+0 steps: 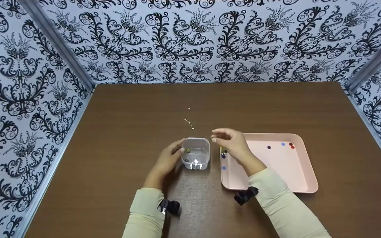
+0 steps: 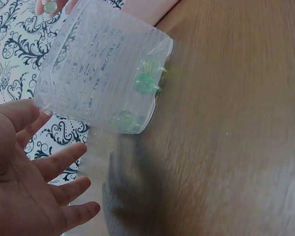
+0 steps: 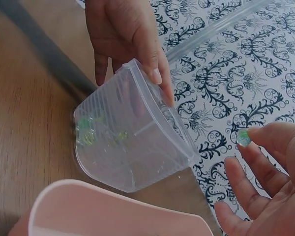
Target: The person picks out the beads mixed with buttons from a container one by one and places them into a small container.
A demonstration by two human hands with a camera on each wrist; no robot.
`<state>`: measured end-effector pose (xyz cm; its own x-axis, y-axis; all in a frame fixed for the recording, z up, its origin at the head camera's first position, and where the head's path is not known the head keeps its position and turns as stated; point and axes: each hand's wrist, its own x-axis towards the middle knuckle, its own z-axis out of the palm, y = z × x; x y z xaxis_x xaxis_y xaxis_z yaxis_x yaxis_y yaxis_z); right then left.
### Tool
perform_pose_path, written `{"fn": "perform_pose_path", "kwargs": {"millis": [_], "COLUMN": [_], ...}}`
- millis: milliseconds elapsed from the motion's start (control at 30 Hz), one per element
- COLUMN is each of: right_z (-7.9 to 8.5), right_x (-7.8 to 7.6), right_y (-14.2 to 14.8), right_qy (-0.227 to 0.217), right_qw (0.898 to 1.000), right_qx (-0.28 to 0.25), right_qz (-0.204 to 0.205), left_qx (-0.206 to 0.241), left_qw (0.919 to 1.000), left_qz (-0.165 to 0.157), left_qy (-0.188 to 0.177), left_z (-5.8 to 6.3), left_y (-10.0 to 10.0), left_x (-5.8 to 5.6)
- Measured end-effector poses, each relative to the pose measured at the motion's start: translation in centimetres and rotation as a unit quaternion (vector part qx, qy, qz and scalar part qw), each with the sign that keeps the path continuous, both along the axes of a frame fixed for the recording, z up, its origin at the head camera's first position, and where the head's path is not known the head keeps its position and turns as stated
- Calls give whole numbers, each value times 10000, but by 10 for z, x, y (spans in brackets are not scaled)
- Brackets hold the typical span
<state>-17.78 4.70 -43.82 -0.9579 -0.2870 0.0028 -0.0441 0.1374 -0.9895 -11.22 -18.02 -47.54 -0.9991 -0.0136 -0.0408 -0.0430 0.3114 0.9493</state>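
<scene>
A clear plastic container (image 1: 196, 155) stands on the table, with several green and yellow-green glass marbles (image 2: 145, 83) at its bottom. Thumb and index finger of my left hand (image 1: 169, 158) hold its left rim, while the other fingers (image 2: 69, 189) spread out loosely. My right hand (image 1: 233, 143) is raised between the container and the pink tray (image 1: 276, 165), pinching a green glass marble (image 3: 243, 137) between thumb and fingertip. In the left wrist view this marble (image 2: 50, 7) shows past the container's rim. Yellow-green and dark marbles (image 1: 223, 156) lie along the tray's left side, partly under the right hand.
Inside the tray are also a blue marble (image 1: 224, 168) near the front left, a purple marble (image 1: 269, 147), and blue and red marbles (image 1: 292, 147) toward the back right. Patterned walls (image 1: 184, 39) enclose the brown table (image 1: 127, 115) at back and sides.
</scene>
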Motion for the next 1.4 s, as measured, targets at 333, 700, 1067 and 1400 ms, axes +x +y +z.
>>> {"fn": "perform_pose_path", "kwargs": {"millis": [333, 700, 1067, 1400], "right_z": [0, 0, 3, 5], "right_x": [2, 3, 4, 5], "right_y": [-5, -10, -17, -23], "right_qy": [20, 202, 359, 588], "right_qw": [9996, 9979, 9941, 9895], "right_qx": [257, 469, 811, 959], "right_qz": [93, 406, 618, 912], "left_qx": [-112, -53, 29, -42], "left_qw": [9999, 9999, 9999, 10000], "left_qz": [43, -109, -124, -49], "left_qy": [-53, 121, 103, -64], "left_z": [0, 1, 2, 2], "left_y": [0, -1, 0, -1], "left_x": [-1, 0, 1, 0]}}
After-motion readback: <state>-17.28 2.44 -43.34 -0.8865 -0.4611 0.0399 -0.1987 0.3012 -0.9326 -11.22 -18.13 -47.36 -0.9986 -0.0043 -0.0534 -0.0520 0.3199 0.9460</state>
